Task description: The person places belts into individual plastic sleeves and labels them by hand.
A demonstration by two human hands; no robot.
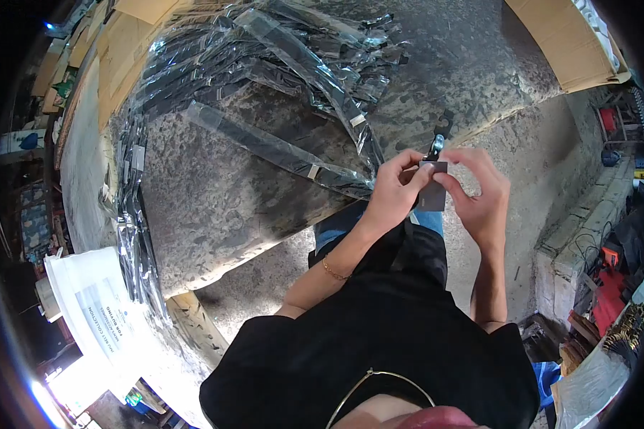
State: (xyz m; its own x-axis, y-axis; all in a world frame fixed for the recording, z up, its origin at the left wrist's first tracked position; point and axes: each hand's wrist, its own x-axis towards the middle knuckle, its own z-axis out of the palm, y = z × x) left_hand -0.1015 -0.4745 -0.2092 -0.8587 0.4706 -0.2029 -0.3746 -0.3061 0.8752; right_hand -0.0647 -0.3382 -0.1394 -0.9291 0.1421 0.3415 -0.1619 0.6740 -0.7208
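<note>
In front of my waist, my left hand [395,187] pinches a grey rectangular card tag [434,196] near its top edge, thumb on its face. My right hand [481,191] is at the tag's right side, with thumb and index finger curled to its upper corner. Just above the tag is a shiny metal piece [437,146] with a black hook-like end [444,123]; how it joins the tag is hidden by my fingers. Close to my left hand, the ends of two dark belts in clear plastic sleeves [283,151] come together on the table.
A pile of plastic-wrapped belts [279,53] covers the far side of the worn table [215,193]. More wrapped belts [132,186] lie along its left edge. A white tub with a printed label [96,307] stands at left, a cardboard box [562,43] at far right.
</note>
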